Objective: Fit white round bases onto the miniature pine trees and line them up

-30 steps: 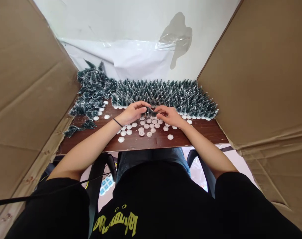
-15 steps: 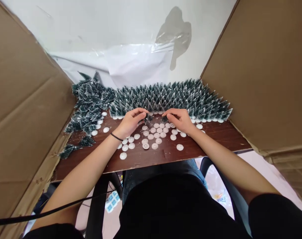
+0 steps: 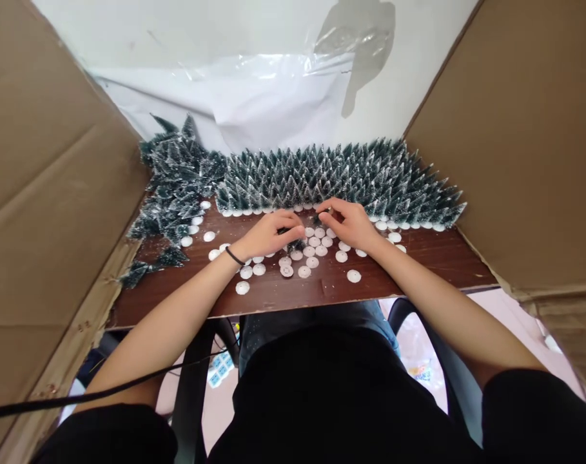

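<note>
My left hand (image 3: 271, 233) is closed, thumb against fingers, round a small dark green bottle-brush tree (image 3: 297, 245) that pokes out below the thumb, low over the discs. My right hand (image 3: 351, 222) pinches another little tree (image 3: 318, 220), mostly hidden by its fingers, close to the front of the standing trees. Between and below both hands lie many round white discs (image 3: 312, 262), each with a small mark at its centre. Behind the hands, snow-tipped trees (image 3: 331, 174) stand upright in tight rows on white bases.
Loose trees (image 3: 171, 174) are heaped at the left, some lying on their sides. Brown cardboard panels (image 3: 519, 129) flank the wooden table (image 3: 447, 264) on both sides. A white wall with plastic sheeting (image 3: 273, 84) rises behind. A black cable (image 3: 104, 390) crosses at lower left.
My left hand has come down and to the right over the discs, with the tree showing under it. My right hand stays near the tree rows. The camera view has tilted slightly downward.
</note>
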A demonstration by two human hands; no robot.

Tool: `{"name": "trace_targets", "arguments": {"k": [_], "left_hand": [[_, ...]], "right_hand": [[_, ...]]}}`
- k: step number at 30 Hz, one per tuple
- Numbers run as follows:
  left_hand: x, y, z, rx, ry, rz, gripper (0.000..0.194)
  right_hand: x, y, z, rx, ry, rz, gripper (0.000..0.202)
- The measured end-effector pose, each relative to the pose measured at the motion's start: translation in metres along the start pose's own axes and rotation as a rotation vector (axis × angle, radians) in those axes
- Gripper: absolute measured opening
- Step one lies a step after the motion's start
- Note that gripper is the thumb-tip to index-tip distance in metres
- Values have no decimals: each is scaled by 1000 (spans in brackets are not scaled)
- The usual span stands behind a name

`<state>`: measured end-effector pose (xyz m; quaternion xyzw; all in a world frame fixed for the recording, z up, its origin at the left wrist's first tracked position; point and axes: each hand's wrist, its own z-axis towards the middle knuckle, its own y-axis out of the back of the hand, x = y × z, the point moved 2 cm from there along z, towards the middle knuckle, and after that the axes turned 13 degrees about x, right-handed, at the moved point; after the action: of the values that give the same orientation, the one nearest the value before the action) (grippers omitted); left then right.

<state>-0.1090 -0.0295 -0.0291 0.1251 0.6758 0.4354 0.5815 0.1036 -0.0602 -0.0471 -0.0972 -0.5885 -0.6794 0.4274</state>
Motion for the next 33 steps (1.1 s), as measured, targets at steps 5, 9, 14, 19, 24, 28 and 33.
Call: {"name": "trace_targets", "arguments": {"k": [5,9,14,19,24,28,33], "left_hand": [[4,-6,1,36,-50,197,39],[6,-7,1,71,-50,340,41],[7,-6,1,102,-80,418,48],[8,-6,2,136,-91,427,51],[9,-6,3,121,-95,411,49],[9,-6,4,116,-105,400,48],[10,-6,4,121,-125,399,47]], "right_hand": [[-1,-6,2,55,14,-43,23],[-4,-10,2,76,16,-85,25],[-7,-10,3,63,10,-102,24],[-9,-9,3,64,20,-105,24],[-12,-10,4,52,35,-127,30],[-12,-10,4,50,36,-136,30],[-9,-11,3,69,55,-183,25]]}}
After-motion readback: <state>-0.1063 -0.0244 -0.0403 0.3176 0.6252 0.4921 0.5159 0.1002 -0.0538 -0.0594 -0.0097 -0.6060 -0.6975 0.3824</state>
